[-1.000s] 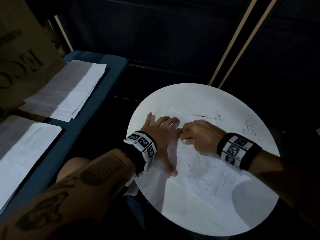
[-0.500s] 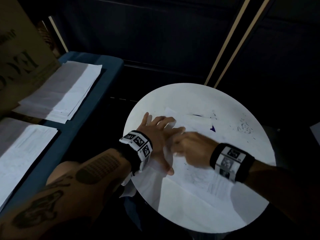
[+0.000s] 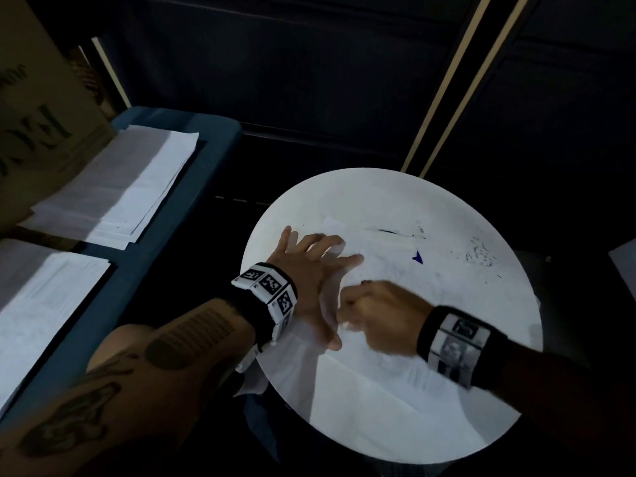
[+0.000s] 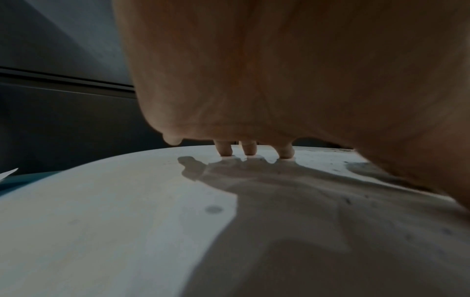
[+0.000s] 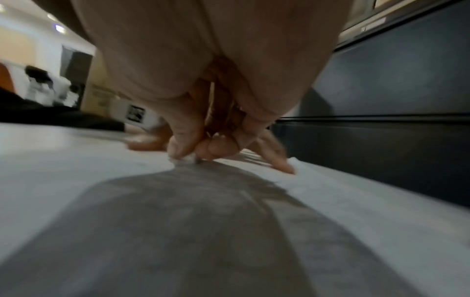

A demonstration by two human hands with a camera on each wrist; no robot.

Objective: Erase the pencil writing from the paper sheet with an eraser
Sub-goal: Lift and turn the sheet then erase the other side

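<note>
A white paper sheet [image 3: 389,380] with faint pencil marks lies on the round white table [image 3: 378,191]. My left hand [image 3: 309,270] lies flat on the sheet's left part, fingers spread and straight; in the left wrist view its fingertips [image 4: 249,149] press the paper [image 4: 254,201]. My right hand [image 3: 375,311] is curled just right of it and looks blurred. In the right wrist view its thumb and fingers [image 5: 203,148] pinch a small white eraser [image 5: 187,158] whose tip touches the paper [image 5: 330,191].
A small blue scrap [image 3: 417,257] and dark eraser crumbs [image 3: 481,254] lie on the table's far right part. Stacks of papers [image 3: 113,187] rest on a blue-edged surface [image 3: 192,173] to the left, beside a cardboard box [image 3: 31,108].
My right hand with the eraser has slid down the sheet toward me, from beside the left fingertips to beside the left thumb. The left hand stays pressed flat.
</note>
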